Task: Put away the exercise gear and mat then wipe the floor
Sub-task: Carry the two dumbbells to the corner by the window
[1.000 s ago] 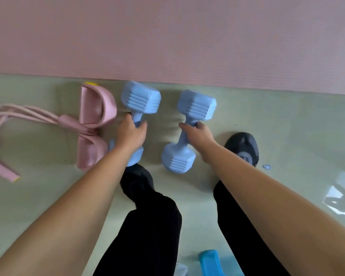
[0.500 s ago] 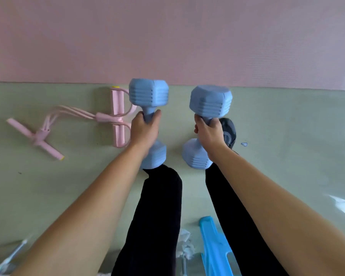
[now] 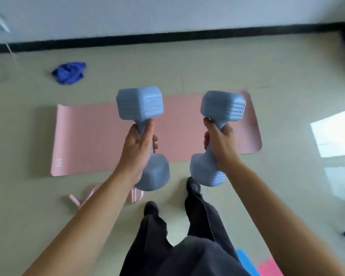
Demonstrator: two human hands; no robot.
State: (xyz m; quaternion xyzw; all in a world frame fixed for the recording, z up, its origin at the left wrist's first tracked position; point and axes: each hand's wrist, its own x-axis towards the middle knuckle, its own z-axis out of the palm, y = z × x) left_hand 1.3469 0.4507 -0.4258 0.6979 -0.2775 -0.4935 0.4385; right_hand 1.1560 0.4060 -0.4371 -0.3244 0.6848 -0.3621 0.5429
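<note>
A: Hands?
B: Left hand (image 3: pixel 136 148) wrapped tight round the handle of the left dumbbell (image 3: pixel 140 104), fingers curled shut on it. Right hand (image 3: pixel 220 145) likewise clenched round the right dumbbell (image 3: pixel 223 108). Both weights in the air, tilted, upper heads leaning away from the person.

A: The mat?
B: Pink mat (image 3: pixel 92 136) lies flat and unrolled on the pale floor (image 3: pixel 207 72), seen behind both dumbbells. Pink resistance band (image 3: pixel 76 200) on the floor just beside the mat's near edge, partly hidden by the left forearm.

A: Any containers?
B: None recognisable. A blue shape (image 3: pixel 245 257) and a pink piece (image 3: pixel 269 268) at the lower right edge; cannot tell what they are or whether they hold anything.

A: Else?
B: Crumpled blue cloth (image 3: pixel 69 73) on the floor beyond the mat, well apart from it, near the black baseboard (image 3: pixel 167 35). Person stands in dark trousers (image 3: pixel 177 246) and dark shoes.
</note>
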